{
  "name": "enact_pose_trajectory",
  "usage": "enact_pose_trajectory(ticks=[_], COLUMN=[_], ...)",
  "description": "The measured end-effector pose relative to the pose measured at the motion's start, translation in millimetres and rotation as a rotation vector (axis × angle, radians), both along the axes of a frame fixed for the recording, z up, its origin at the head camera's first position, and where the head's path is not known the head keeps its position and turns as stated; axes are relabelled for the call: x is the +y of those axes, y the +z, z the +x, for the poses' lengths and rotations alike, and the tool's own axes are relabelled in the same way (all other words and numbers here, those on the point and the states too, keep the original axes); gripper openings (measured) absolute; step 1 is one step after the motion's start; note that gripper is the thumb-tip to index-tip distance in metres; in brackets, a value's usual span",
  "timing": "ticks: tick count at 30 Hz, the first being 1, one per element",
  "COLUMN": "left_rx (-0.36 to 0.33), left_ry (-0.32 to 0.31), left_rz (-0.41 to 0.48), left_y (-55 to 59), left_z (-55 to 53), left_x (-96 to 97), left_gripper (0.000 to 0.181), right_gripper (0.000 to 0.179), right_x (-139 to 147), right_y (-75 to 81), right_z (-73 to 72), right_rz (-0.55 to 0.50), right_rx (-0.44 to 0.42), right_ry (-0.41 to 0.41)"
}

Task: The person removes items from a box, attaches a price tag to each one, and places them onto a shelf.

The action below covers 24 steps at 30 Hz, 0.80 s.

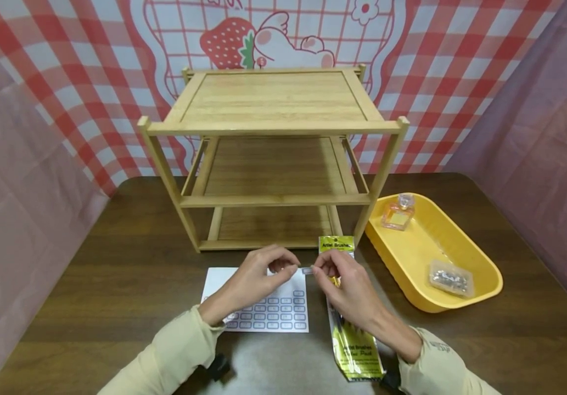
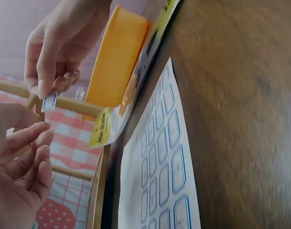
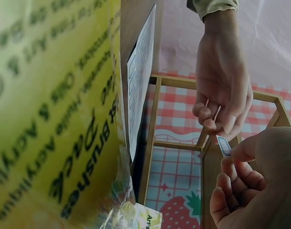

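A small blue-bordered sticker label [image 1: 307,270] is pinched between the thumb and fingers of my right hand [image 1: 349,288]. My left hand [image 1: 251,280] is beside it with fingers loosely bent, its thumb and fingertips very close to the label's other end. From the left wrist view, a narrow gap seems to separate those fingertips from the label [image 2: 49,102]. Below the left hand lies a white sheet of blue-bordered labels [image 1: 273,317], partly covered by that hand and wrist. Under the right hand is a yellow Artist Brushes pack [image 1: 357,351], lying lengthwise on the table.
A three-tier wooden shelf [image 1: 278,129] stands behind the hands. To the right, a yellow tray [image 1: 424,255] holds a perfume bottle [image 1: 398,213] and a clear box of small metallic items [image 1: 451,278]. A red-and-white checked cloth [image 1: 426,66] hangs at the back of the dark wooden table [image 1: 90,280].
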<state>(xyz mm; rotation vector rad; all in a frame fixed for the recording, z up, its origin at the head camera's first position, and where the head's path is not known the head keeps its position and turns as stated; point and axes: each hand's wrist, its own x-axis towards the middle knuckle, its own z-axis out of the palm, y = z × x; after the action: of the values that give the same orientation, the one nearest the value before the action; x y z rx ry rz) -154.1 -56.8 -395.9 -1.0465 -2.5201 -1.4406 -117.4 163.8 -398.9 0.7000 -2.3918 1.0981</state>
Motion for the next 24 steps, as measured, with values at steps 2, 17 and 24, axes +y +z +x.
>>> enact_pose_trajectory(ticks=[2,17,24], left_rx=[-0.006,-0.046,-0.083], left_ry=[-0.013,-0.018,-0.028], left_rz=[0.031,0.086,0.073], left_y=[0.7,-2.0,-4.3], left_z=[1.5,4.6,4.1], left_x=[3.1,10.8,15.3], left_gripper=[0.008,0.003,0.005], right_gripper=[0.021,0.019,0.015], right_x=[0.6,2.3,7.5], right_y=[0.1,1.2,3.2], right_z=[0.4,2.4,3.4], right_rz=[-0.003,-0.008,0.064], right_rx=[-0.011,-0.092,-0.126], right_ry=[0.001,0.002,-0.033])
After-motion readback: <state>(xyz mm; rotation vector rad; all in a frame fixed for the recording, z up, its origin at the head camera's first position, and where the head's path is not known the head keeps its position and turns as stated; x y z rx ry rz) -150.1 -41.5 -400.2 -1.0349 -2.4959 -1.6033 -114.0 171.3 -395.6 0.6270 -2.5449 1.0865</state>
